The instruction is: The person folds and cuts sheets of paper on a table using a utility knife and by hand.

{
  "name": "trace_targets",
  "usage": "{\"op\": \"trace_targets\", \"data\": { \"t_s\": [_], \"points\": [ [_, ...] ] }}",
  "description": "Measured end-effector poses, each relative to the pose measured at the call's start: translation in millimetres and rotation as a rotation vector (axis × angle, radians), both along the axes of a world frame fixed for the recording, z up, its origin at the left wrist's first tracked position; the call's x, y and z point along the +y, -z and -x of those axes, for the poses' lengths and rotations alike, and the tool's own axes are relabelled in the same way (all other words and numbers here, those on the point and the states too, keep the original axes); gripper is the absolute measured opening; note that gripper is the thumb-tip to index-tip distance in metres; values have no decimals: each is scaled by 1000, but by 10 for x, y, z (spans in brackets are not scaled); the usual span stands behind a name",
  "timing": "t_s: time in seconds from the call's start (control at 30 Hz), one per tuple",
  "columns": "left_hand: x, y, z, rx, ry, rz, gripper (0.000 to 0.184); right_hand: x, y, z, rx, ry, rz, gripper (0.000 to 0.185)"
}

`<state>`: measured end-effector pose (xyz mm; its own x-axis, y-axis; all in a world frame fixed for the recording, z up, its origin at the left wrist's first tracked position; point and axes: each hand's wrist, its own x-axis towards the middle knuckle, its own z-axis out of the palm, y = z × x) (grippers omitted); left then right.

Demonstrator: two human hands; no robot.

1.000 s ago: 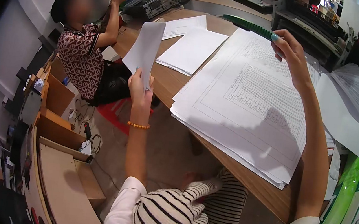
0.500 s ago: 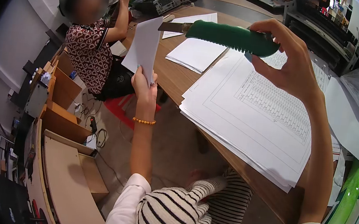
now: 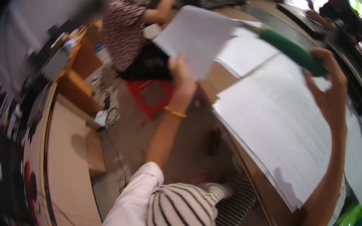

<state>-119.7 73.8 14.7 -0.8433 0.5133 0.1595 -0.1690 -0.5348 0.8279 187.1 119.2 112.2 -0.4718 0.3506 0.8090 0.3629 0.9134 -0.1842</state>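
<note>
My left hand (image 3: 182,76) is closed on the lower edge of a white paper sheet (image 3: 194,36), which is raised off the table and shows its broad face. My right hand (image 3: 332,85) grips the rear end of a green utility knife (image 3: 293,51) between thumb and fingers. The knife's blade end points left, toward the paper's upper right edge; whether they touch I cannot tell, as the view is blurred. Below the knife lies a thick stack of large printed sheets (image 3: 278,124) on the wooden table.
Another person (image 3: 125,31) sits at the far left on a red stool (image 3: 150,96). A smaller pile of white paper (image 3: 246,55) lies behind the large stack. Dark equipment (image 3: 351,65) stands at the back right. A wooden cabinet (image 3: 72,145) and floor cables are at left.
The whole view has shifted and blurred. The paper in my left hand has turned from nearly edge-on to broad-side. The knife now slants down to the right, still in my right hand.
</note>
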Motion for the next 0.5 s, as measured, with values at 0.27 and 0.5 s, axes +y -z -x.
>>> {"op": "trace_targets", "data": {
  "t_s": [0.27, 0.5],
  "points": [
    [-274, -240, -340, 677, 174, -140, 61, 1013, 649, -641, 42, 342, 521, 44],
    [-527, -399, -737, 853, 319, -128, 36, 1288, 1073, -1054, -390, 275, 602, 39]
  ]
}}
